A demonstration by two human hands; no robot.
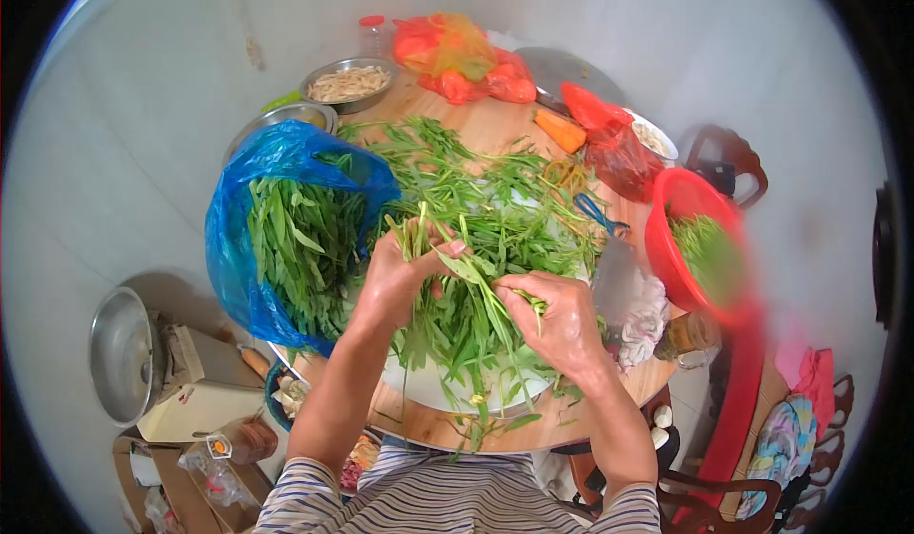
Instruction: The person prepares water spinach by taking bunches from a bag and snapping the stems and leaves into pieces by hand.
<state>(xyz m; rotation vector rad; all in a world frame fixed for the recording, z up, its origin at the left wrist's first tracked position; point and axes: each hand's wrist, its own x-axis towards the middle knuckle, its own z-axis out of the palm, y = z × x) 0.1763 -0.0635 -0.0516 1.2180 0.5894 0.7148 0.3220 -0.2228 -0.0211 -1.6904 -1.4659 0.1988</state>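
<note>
Over the middle of a round wooden table [400, 418], my left hand [407, 266] is closed around several green stems. To its right, my right hand [550, 315] pinches the leafy greens, with a short piece of stem showing between its fingers. Long leaves stretch between the two hands. Beneath them lies a large loose pile of leafy greens [505, 234], partly on a white board or tray [428, 388]. A blue plastic bag [228, 248] full of more greens stands open at the left, beside my left forearm.
A red basin [657, 239] with greens stands at the right. Blue-handled scissors [600, 214], a carrot [559, 131] and a red bag [619, 158] are near it. At the back are a metal bowl [348, 106] of pale pieces and red bags [457, 58].
</note>
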